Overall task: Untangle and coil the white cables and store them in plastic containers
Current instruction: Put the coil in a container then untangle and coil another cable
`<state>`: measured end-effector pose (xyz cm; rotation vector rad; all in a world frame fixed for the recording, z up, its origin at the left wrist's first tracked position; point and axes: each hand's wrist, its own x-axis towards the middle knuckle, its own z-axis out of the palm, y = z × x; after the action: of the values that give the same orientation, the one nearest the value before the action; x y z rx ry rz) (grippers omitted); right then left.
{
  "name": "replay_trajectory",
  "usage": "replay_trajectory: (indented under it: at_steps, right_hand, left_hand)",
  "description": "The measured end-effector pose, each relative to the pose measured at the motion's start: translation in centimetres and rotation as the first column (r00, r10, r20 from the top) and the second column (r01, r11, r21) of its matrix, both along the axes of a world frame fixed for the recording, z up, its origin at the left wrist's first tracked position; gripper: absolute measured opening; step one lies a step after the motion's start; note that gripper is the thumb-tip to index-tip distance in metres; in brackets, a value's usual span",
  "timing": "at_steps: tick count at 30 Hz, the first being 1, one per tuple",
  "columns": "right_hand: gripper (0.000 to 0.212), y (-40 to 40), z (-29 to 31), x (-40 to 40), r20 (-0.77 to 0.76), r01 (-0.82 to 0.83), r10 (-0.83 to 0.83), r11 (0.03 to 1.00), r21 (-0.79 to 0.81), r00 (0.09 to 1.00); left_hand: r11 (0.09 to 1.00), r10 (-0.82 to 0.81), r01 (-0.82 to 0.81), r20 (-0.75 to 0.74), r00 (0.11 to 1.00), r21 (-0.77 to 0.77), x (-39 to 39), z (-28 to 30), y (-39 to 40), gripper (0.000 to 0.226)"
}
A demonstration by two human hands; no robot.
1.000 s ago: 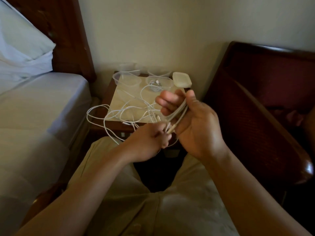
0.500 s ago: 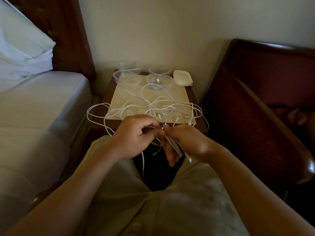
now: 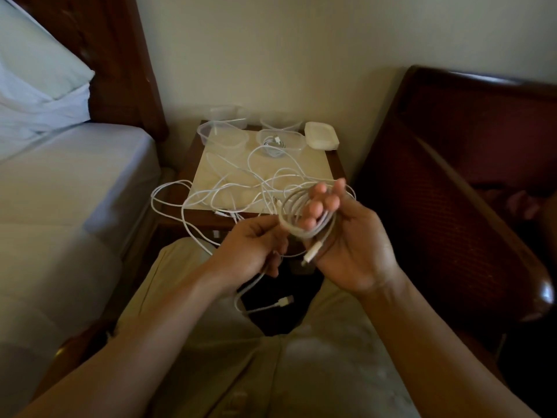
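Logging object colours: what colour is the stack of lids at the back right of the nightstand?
The stack of lids is plain off-white, no pattern, seen in the head view.

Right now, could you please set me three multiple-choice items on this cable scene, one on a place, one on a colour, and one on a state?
1. Where does the coiled cable sit?
A. around the right hand's fingers
B. inside a container
C. on the bed

2. What colour are the loose cables on the bedside table?
A. black
B. white
C. red

3. What is the left hand doing?
A. resting flat on the table
B. holding a lid
C. gripping the cable's free end

Answers:
1 A: the loops circle the fingers of the right hand.
2 B: every strand looks white.
3 C: the tail hangs from its curled fingers.
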<state>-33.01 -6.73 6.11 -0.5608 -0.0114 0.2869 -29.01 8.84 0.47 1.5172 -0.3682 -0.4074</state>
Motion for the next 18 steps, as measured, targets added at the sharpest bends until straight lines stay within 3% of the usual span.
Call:
replay_trajectory:
  at_steps: [2,3,5,7,9,11,13,15,16,17,18]
  right_hand:
    - [0.045,-0.2,0.3,0.4,0.076,0.226,-0.215,0.956,-0.189,0.974]
    - [0.043,-0.4,0.3,0.5,0.155,0.332,-0.296,0.878,-0.344,0.943]
    - [0.039,-0.9,-0.2,0.8,0.342,0.469,-0.322,0.565,-0.679,0.883]
    - [0.031,-1.3,-0.8,0.9,0.445,0.484,-0.214,0.184,-0.856,0.869]
    - [0.023,-1.4,-1.6,0.9,0.452,0.443,-0.033,-0.15,-0.884,0.891]
    - [0.02,-1.1,-2.6,0.8,0.407,0.432,0.148,-0.382,-0.817,0.901]
    - [0.021,-0.9,-3.8,0.7,0.351,0.429,0.249,-0.459,-0.778,0.903]
    - [0.021,-0.8,-3.9,0.9,0.231,0.355,0.304,-0.462,-0.812,0.924]
    - [0.027,-0.7,-3.5,1.0,0.141,0.275,0.323,-0.42,-0.865,0.936]
    - [0.036,-0.7,-3.3,1.0,0.044,0.14,0.305,-0.299,-0.944,0.951]
    - [0.047,-0.7,-3.1,1.0,-0.05,-0.019,0.276,-0.113,-0.993,0.96]
  left_hand:
    - [0.991,-0.084,0.083,0.001,0.996,0.101,-0.7,-0.1,-0.3,0.034]
    - [0.98,-0.117,0.114,0.012,0.993,0.161,-0.8,-0.1,-0.3,0.027]
    - [0.943,-0.159,0.119,0.107,0.981,0.309,-0.9,-0.1,-0.1,0.02]
    - [0.904,-0.175,0.049,0.262,0.949,0.426,-0.6,-0.2,0.1,0.021]
    - [0.888,-0.175,-0.032,0.403,0.898,0.458,-0.4,0.2,0.5,0.02]
    - [0.891,-0.204,-0.049,0.494,0.846,0.452,-0.2,0.5,0.9,0.018]
    - [0.882,-0.281,-0.019,0.558,0.781,0.47,0.1,0.8,1.3,0.012]
    - [0.848,-0.351,-0.044,0.62,0.702,0.528,0.5,1.1,1.8,0.01]
    - [0.828,-0.37,-0.083,0.653,0.661,0.554,0.7,1.2,2.1,0.012]
    - [0.814,-0.376,-0.127,0.68,0.629,0.567,1.0,1.2,2.3,0.015]
    - [0.812,-0.366,-0.159,0.703,0.61,0.561,1.2,1.1,2.4,0.018]
